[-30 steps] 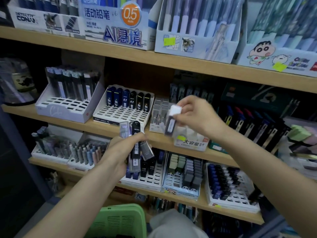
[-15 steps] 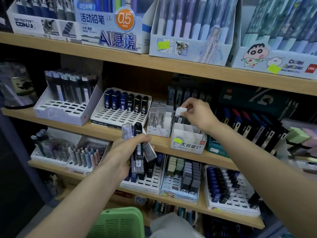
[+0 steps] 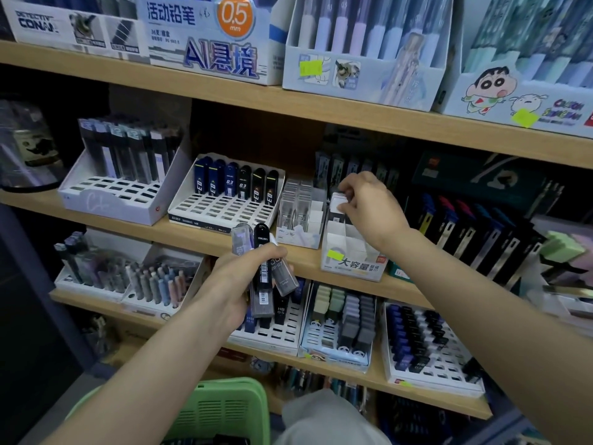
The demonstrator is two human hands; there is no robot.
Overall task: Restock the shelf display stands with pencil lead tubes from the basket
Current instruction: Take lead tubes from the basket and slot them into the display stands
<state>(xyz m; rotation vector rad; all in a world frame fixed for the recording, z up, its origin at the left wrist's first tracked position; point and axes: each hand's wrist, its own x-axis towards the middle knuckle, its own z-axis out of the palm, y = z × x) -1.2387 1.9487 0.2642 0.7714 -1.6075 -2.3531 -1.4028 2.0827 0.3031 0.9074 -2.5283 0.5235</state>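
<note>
Before the middle shelf [image 3: 192, 239] front edge, the left hand [image 3: 236, 285] clamps its fingers round a bundle of lead tubes [image 3: 261, 284]. The right hand [image 3: 372, 210] pinches a white-capped tube [image 3: 337, 203] in the white stand [image 3: 353, 266]. Best to push it straight down and seat it before letting go.

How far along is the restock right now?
Done: the white box stand holds white-capped tubes at its back. In hand: the right hand pinches one of them; the left hand grips a bundle of tubes. Left: that bundle, and many empty slots in the slotted stand.
</note>
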